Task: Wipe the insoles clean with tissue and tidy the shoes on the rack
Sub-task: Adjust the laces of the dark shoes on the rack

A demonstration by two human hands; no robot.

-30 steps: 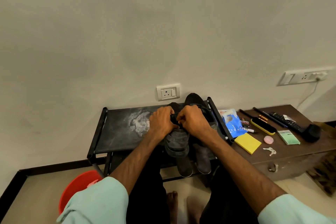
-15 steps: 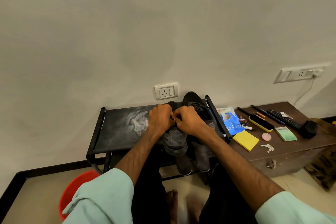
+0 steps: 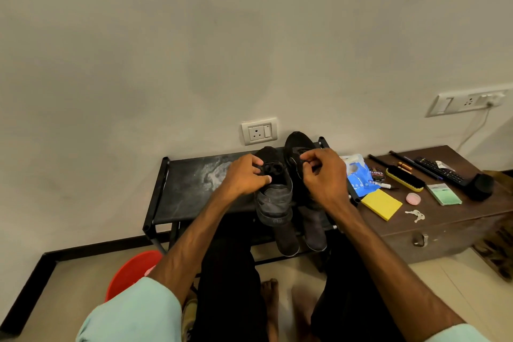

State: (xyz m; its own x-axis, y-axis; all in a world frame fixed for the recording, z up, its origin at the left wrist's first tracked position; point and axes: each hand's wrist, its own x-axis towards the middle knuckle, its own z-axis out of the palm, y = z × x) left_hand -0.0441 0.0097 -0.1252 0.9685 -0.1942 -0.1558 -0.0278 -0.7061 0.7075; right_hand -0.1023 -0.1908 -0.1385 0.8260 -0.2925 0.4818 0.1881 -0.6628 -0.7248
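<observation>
Here, a left shoe [image 3: 273,197] and a right shoe [image 3: 297,141], both black, are set side by side on the top shelf of a black rack [image 3: 183,189]. The left shoe's opening is gripped by the left hand [image 3: 247,178], fingers curled; the right shoe's upper is pinched by the right hand [image 3: 324,178].

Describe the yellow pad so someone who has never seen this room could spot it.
Find the dark brown chest to the right of the black shoe rack. At the chest top's near-left corner, just in front of the blue packet, lies the yellow pad. It is the only flat, plain bright-yellow square there; the nearby brush is long with a black top.
</observation>
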